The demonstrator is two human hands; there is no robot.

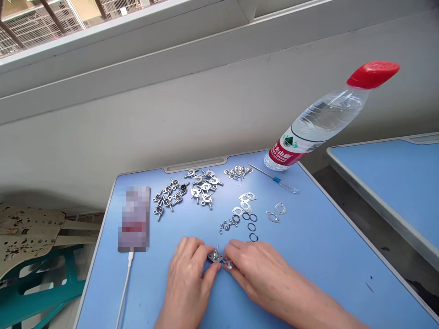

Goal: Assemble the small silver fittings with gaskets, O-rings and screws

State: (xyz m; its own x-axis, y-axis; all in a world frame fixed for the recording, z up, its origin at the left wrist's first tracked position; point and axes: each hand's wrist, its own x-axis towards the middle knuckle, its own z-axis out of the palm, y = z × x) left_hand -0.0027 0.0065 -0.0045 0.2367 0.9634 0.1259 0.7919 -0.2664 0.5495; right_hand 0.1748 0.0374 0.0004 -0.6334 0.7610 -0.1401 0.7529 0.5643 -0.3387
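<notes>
My left hand [188,274] and my right hand [254,269] meet low on the blue desk [308,256]. Together they pinch a small metal fitting [216,256] with an upright pin, held against the desk top. The right fingertips also press a small shiny piece beside it. Just beyond the hands lie black rubber rings [252,226], flat metal plates [245,203] and small screws [228,225]. Farther back are groups of assembled metal fittings [187,189].
A blurred phone [134,218] with a white cable [125,285] lies left on the desk. A thin screwdriver [272,178] and a water bottle [320,121] with a red cap stand at the back right. A second blue desk [391,183] is right; a teal stool [37,283] is left.
</notes>
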